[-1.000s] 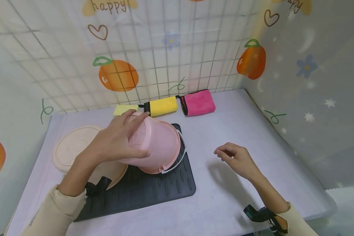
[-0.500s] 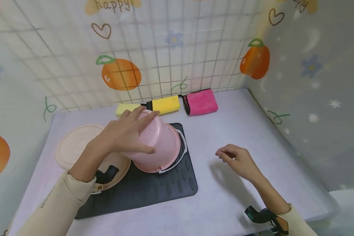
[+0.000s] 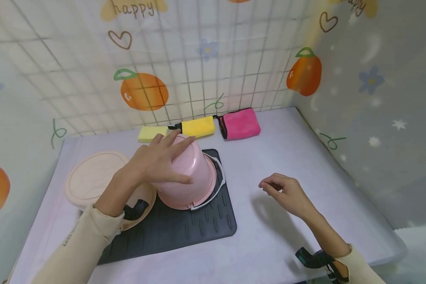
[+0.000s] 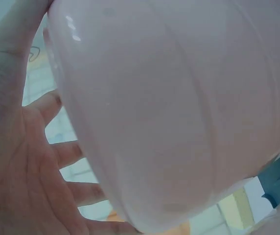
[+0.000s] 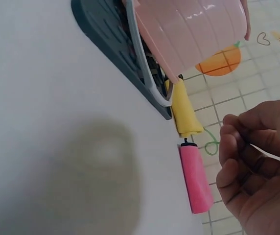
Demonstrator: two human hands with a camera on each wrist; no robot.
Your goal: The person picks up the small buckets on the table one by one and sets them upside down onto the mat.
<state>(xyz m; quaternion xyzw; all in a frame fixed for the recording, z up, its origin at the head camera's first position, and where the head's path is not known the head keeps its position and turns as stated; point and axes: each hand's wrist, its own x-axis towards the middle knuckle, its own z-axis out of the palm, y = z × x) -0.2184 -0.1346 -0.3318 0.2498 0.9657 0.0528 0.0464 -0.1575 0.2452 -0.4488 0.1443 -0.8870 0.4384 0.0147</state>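
Over the dark ribbed mat (image 3: 184, 232), a glossy pink bucket (image 3: 198, 173) is turned bottom up, its rim down and its white handle (image 3: 223, 177) lying to the right. My left hand (image 3: 154, 163) grips it by the base, thumb on the near side and fingers spread over the far side. Whether the whole rim touches the mat I cannot tell. Beside it at left is an upturned peach bucket (image 3: 96, 175), partly hidden by my left forearm. Above the table on the right, my right hand (image 3: 285, 193) hangs with loosely curled fingers, holding nothing.
Along the back edge lie a pale yellow block (image 3: 152, 134), a rolled yellow cloth (image 3: 198, 127) and a folded pink cloth (image 3: 239, 124). A printed curtain over a wire grid (image 3: 206, 79) closes the back; another printed curtain (image 3: 376, 130) hangs at right.
The left hand has swung the pink bucket from a sideways tilt to more nearly bottom up, its base moving right. My right hand stays in place.
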